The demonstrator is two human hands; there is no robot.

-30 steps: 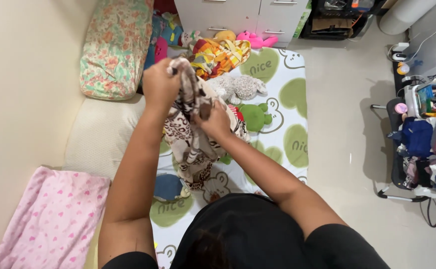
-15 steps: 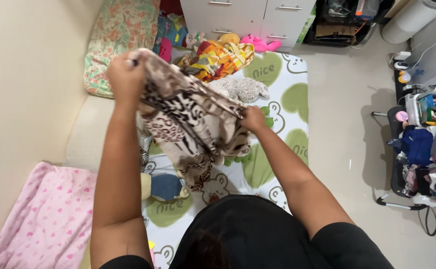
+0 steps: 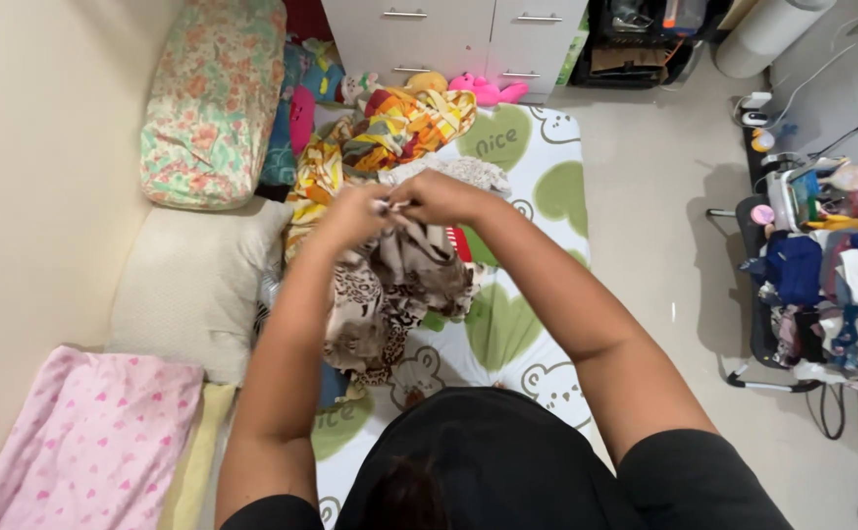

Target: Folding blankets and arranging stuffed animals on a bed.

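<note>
Head view, seen from above. Left hand and right hand brought together, touching at the fingertips, both clenched on the top edge of an animal-print cloth. Cloth hanging down from the two hands toward 6 o'clock, bunched in folds, lower end resting on the mattress sheet, white with green hearts and bear outlines. At 12 o'clock from the hands, just behind them, a colourful orange and yellow blanket, and beside it a grey plush toy, partly hidden by the right hand. Further at 12 o'clock a white drawer cabinet with a pink plush toy in front of it. At 10 o'clock a floral pillow against the wall. At 9 o'clock a cream pillow. At 7 o'clock a pink cloth with hearts. At 3 o'clock, well apart, a rack full of clothes on the floor.
</note>
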